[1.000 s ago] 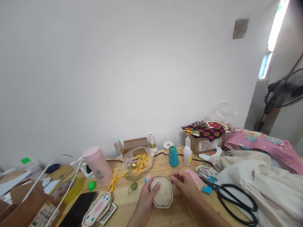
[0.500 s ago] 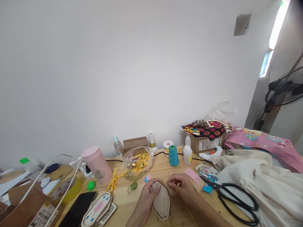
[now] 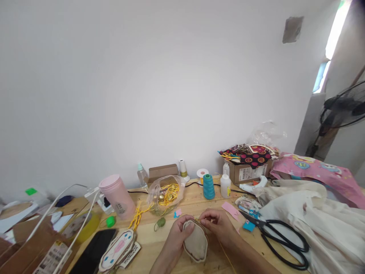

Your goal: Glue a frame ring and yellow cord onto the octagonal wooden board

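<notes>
Soft light brightens the wall (image 3: 182,95), the narrow window (image 3: 338,32) at upper right glares white, and edges look stretched.

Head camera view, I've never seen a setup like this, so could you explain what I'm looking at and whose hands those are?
There's no machine here: these are a person's own bare hands. Every picture comes from one camera worn on that person's head, looking forward and down. The left hand holds a small pale panel with a curvy outline. The right hand pinches a thin yellow cord near the panel's upper edge. On the wooden table lie black-handled scissors and a phone; a pink cup and a teal thread spool stand farther back.
</notes>
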`<state>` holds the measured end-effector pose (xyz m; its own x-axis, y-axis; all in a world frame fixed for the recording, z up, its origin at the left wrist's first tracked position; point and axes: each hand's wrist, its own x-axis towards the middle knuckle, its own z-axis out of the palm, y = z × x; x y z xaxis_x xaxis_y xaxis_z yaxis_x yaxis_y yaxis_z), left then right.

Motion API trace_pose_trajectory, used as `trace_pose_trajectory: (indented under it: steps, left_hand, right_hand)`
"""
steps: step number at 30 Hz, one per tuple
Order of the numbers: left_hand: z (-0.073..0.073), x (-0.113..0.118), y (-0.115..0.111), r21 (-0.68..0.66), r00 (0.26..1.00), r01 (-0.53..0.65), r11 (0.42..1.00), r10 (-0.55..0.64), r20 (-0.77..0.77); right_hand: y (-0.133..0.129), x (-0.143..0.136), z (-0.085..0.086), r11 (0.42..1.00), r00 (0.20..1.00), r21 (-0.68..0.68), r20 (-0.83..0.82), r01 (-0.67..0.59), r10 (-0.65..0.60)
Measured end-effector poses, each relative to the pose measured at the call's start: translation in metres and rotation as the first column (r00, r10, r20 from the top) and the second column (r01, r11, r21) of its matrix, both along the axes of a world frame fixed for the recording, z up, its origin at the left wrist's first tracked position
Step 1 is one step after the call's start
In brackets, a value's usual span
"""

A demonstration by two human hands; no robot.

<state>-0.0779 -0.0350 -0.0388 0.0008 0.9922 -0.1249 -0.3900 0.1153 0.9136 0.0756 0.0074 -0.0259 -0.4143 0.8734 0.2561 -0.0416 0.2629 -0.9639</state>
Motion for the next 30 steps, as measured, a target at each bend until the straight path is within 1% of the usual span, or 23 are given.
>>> trace_pose_trajectory:
  steps: [4,12,19,21,24,27,30]
  left_hand:
    - [-0.001,0.000,0.001,0.002,0.999,0.002,1.000,-0.002,0.040]
    - [0.008,0.001,0.000,-0.038,0.994,-0.033,0.999,0.037,0.101]
    - [0.008,0.002,-0.001,-0.035,0.995,0.004,0.999,0.000,0.099]
    - [0.009,0.002,-0.001,-0.023,0.997,0.040,0.999,-0.038,0.070]
    - [0.009,0.002,-0.002,-0.020,0.997,0.081,0.997,-0.080,0.018]
    - [0.010,0.002,-0.003,-0.061,0.997,0.068,0.996,-0.070,-0.033]
    - [0.013,0.001,-0.004,-0.052,0.990,0.070,0.996,-0.076,-0.116]
  right_hand:
    - [0.001,0.001,0.002,1.000,1.000,0.031,0.008,0.002,-0.003]
    - [0.004,0.006,0.003,0.996,0.998,0.091,0.064,0.013,-0.019]
    - [0.001,0.005,0.003,0.994,0.999,0.108,0.053,-0.019,0.013]
    - [0.001,0.003,0.002,0.996,0.999,0.076,0.025,-0.042,0.040]
    - [0.002,0.003,0.000,0.997,0.996,-0.032,-0.043,-0.077,0.075]
    - [0.004,0.004,-0.001,0.986,0.991,-0.118,-0.082,-0.117,0.107]
    - [0.003,0.005,0.000,0.972,0.981,-0.141,-0.079,-0.186,0.176]
